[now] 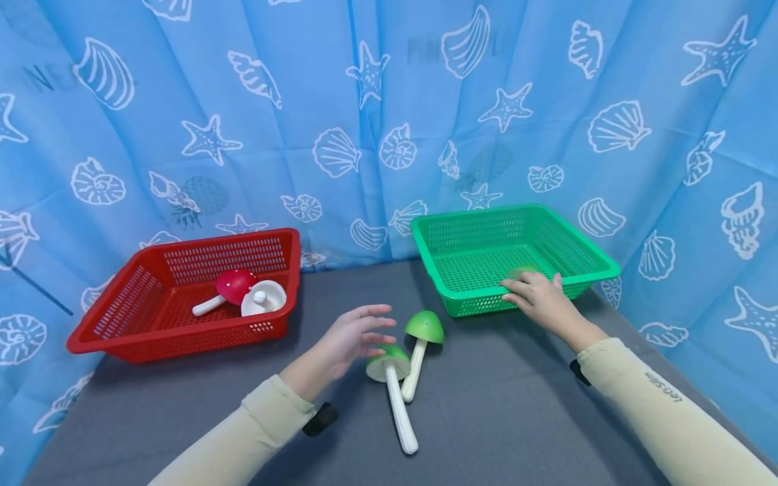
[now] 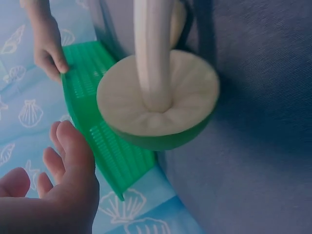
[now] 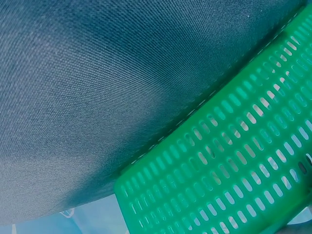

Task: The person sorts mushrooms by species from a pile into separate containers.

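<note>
My left hand (image 1: 352,337), fingers spread and holding nothing, hovers just left of two green-capped toy mushrooms on the table. The nearer mushroom (image 1: 398,412) lies with its pale underside and long white stem facing me. Touching or close behind it is another mushroom (image 1: 425,327), its dome upward. Over the front rim of the green basket (image 1: 440,293) reaches my right hand (image 1: 541,297). Beyond its knuckles shows a small greenish rounded piece (image 1: 521,271); the hand hides most of it, so whether the fingers grip it is unclear. The right wrist view shows mostly the basket's slotted wall (image 3: 234,161).
At the left stands a red basket (image 1: 182,344). Inside it lie a red mushroom (image 1: 237,285) with white dots and a white-bottomed one (image 1: 265,300), turned over. Grey cloth (image 1: 486,418) covers the table, and a blue shell-print curtain (image 1: 389,135) hangs behind both baskets.
</note>
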Motion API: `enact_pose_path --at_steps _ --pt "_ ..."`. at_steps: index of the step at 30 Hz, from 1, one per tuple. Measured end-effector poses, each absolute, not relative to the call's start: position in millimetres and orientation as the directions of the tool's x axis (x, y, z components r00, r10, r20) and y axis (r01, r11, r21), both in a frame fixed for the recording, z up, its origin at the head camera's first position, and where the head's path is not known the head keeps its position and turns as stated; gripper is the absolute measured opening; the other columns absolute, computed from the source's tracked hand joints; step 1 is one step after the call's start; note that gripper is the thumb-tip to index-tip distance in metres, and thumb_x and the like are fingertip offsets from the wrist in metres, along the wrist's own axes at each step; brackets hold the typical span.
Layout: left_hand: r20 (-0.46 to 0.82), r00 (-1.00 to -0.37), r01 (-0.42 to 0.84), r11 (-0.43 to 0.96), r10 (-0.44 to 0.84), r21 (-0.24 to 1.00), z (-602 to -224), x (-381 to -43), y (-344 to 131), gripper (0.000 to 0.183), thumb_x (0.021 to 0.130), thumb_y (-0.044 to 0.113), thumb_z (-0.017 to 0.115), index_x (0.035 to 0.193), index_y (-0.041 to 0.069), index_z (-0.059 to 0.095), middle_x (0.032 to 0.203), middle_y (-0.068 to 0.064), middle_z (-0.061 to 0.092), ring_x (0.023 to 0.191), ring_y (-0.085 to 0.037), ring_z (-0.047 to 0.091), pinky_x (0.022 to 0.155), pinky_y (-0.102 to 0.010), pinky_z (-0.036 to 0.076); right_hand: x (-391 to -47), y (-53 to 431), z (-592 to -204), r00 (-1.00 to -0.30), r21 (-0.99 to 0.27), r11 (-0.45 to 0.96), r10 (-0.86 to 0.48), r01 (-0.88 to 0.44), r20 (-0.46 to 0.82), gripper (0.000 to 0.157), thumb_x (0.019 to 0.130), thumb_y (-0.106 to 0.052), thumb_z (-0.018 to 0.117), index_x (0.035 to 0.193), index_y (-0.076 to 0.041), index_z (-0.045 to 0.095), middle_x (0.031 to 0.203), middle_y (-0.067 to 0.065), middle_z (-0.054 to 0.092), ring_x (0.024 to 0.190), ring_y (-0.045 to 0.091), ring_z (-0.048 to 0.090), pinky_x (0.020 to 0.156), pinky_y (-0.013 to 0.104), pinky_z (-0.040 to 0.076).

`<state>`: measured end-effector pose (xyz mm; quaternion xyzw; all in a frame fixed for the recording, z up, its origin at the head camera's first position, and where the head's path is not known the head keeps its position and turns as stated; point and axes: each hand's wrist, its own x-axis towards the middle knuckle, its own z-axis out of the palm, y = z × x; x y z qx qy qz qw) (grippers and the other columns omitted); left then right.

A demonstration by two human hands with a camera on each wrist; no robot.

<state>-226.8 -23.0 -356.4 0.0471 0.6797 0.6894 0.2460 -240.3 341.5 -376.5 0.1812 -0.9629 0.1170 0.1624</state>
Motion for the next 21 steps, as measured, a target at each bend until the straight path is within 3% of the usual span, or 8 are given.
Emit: enact_pose_path --at_steps 9,21 --pt "-0.334 -0.816 -0.336 0.082 0.473 0.938 -362 -211 -44 0.04 0.099 0.019 0.052 0.134 0.001 0.048 0.122 -0.013 0.062 0.091 -0.017 0.066 0.085 -0.037 0.051 -242 341 -378 -0.878 -0.166 0.905 -0.313 -0.391 0.363 0.034 0.091 -0.018 0.066 0.121 -0.002 0.066 0.108 0.021 0.059 0.1 0.042 0.054 0.091 0.083 0.014" --pt "-0.415 -0.782 -0.408 0.121 0.465 0.905 -376 -198 -53 0.039 0.099 0.017 0.052 0.132 -0.003 0.049 0.117 -0.012 0.065 0.086 -0.015 0.066 0.081 -0.036 0.053 -241 339 -376 -0.886 -0.146 0.917 -0.304 -0.372 0.35 0.033 0.089 -0.015 0.068 0.119 -0.002 0.067 0.099 0.016 0.059 0.093 0.039 0.055 0.091 0.083 0.017"
